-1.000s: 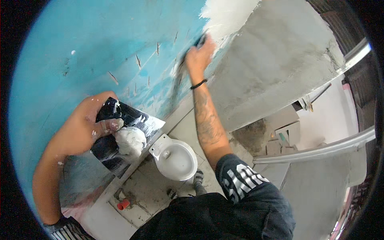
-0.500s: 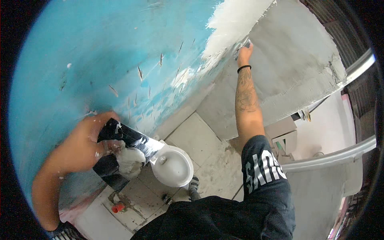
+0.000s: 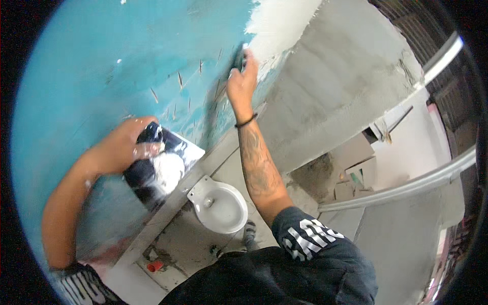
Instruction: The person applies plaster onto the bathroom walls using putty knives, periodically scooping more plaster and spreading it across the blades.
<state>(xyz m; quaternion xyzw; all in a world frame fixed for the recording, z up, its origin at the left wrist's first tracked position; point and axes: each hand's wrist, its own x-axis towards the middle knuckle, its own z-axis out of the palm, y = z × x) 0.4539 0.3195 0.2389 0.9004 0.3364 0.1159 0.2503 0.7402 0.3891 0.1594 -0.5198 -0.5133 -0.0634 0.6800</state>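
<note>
Seen from alongside, landmark white toilet [image 3: 229,213]. To its left: left hand [image 3: 119,145] clenched on black board [image 3: 140,175], seemingly light, stiff, putty-slick; grip clean edges. Soft white putty [image 3: 170,172] aboard. Beyond toilet: right hand [image 3: 242,85] curled round blurred dark tool [image 3: 239,60].

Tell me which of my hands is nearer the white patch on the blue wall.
Right. Your right hand is at the lower left edge of the white patch; your left hand is well down and left, the black board in its grip.
</note>
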